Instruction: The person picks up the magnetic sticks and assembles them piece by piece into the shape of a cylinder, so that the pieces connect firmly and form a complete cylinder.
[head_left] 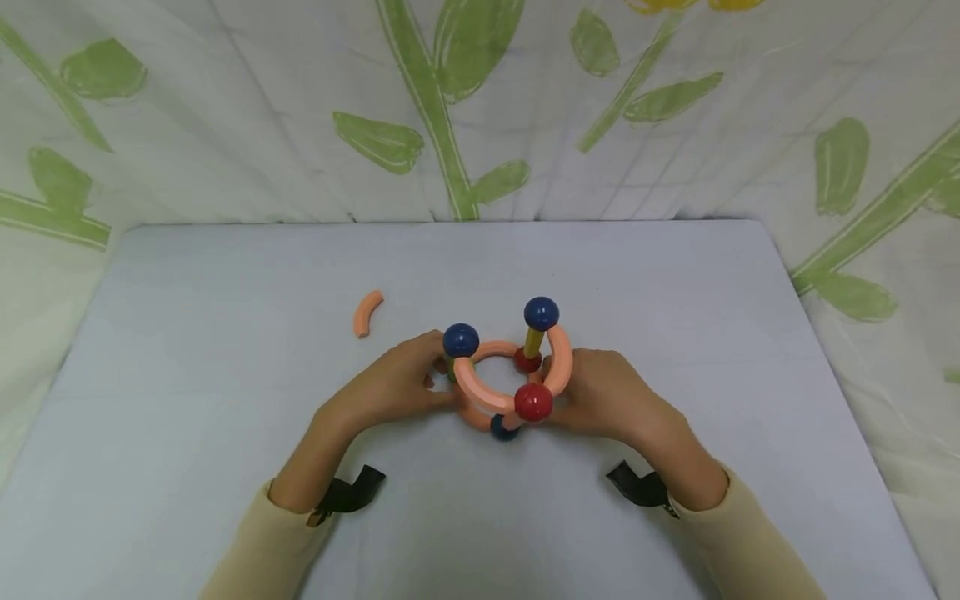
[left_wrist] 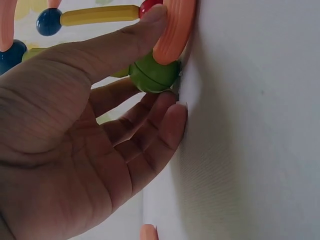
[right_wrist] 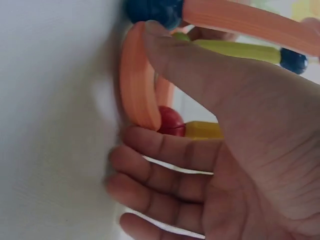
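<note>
Left hand [head_left: 393, 385] grips the left side of the ball-and-rod structure [head_left: 507, 375]: thumb on an orange curved piece [left_wrist: 172, 30], fingers curled beneath a green ball [left_wrist: 154, 75]. Right hand [head_left: 603, 392] grips the structure's right side, thumb pressed on an orange arc [right_wrist: 137, 80], fingers curled under beside a low red ball [right_wrist: 171, 121]. Structure stands mid-table [head_left: 187, 350], between both hands, touching each. Front of it: red ball [head_left: 533, 402]. Top: two blue balls [head_left: 541, 313]. A loose orange curved piece [head_left: 367, 312] lies left of the structure, well apart.
</note>
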